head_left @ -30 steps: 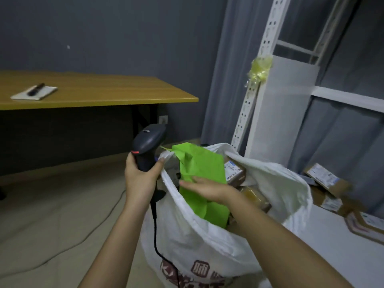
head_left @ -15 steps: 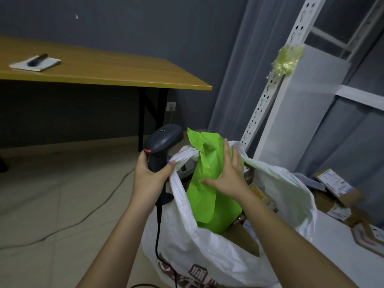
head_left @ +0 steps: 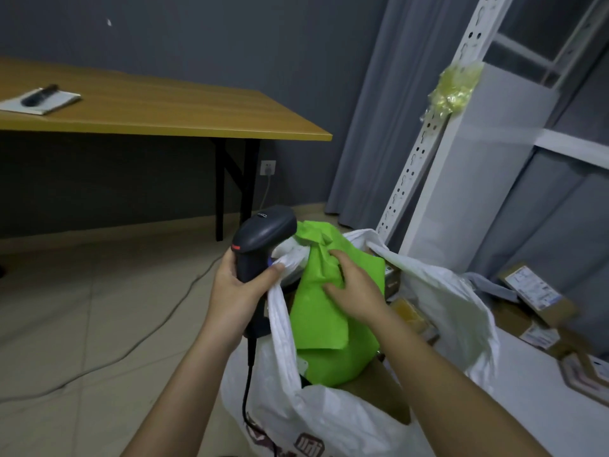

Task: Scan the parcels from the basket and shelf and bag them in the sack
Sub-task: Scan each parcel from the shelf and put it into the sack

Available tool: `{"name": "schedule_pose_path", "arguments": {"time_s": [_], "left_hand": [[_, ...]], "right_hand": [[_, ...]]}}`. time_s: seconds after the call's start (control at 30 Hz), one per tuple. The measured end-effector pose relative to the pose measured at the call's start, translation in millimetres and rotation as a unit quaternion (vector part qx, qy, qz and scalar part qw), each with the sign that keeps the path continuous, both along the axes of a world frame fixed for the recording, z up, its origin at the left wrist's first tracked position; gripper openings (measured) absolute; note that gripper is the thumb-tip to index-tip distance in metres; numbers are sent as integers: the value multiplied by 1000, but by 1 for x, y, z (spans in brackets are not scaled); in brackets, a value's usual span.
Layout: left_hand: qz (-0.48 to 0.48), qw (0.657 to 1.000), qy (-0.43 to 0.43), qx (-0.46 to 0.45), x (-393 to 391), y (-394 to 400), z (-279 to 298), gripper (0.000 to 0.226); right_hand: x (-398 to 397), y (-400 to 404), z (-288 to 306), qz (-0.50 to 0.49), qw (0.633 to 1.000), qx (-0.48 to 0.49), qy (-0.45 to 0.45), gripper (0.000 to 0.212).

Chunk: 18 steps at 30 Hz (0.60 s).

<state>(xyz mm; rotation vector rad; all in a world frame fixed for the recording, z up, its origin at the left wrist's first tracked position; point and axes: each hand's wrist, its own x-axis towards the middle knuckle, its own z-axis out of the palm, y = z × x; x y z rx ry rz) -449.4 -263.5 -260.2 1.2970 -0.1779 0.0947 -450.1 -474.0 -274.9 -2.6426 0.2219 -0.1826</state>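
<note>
- the left hand (head_left: 239,296) was wrapped round the grip of the black barcode scanner (head_left: 262,240), and its thumb pinned the bunched rim of the white sack (head_left: 333,420) against the handle.
- scanner head up and angled toward 1 o'clock, its black cable (head_left: 248,384) dropping straight down along the outside of the sack.
- the right hand (head_left: 354,288) was on the green parcel (head_left: 324,319), fingers curled into its crumpled plastic, gripping it near the top.
- that green parcel stood upright in the mouth of the sack, its upper end poking above the rim at 12 o'clock, just beside the scanner head.
- sack mouth held wide open; brown cardboard boxes (head_left: 410,313) showed inside at 3 o'clock of the green parcel.
- out at 3 o'clock, more labelled cardboard parcels (head_left: 534,288) lay on the white shelf (head_left: 527,400), well apart from the hands.
- a white perforated shelf upright (head_left: 425,140) rose at 1 o'clock with a wad of yellow tape (head_left: 453,87) stuck to it.
- at 10 o'clock, a wooden table (head_left: 171,110) carried a notepad (head_left: 43,102) with a dark pen (head_left: 39,95) lying on it.
- a grey cord (head_left: 131,344) trailed across the floor at 8 o'clock.
</note>
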Motion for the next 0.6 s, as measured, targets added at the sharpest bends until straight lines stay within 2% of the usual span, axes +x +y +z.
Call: {"name": "schedule_pose_path", "arguments": {"time_s": [0.1,0.2,0.3,0.37,0.43,0.6], "left_hand": [[-19,1000,-6,-10,-4,-4,5,39],[-45,999,-16,-4,-8,-7,10,41],[-34,999,-8,-9,-7,-3,10,42],[-17,1000,-5,-14,-6,1,10,41],[-5,1000,-1,-18,-6,3,8,41],[17,999,6,-48,-7,3,8,38]], "right_hand": [[-3,-1,14,16,1000,20,-18,119],[15,9,39,81,991,-108,-7,126],[33,9,57,116,961,-233,89,102],[34,5,54,111,955,-246,123,77],[27,0,44,99,968,-220,72,56],[-4,-28,32,-20,993,-71,-94,38]]}}
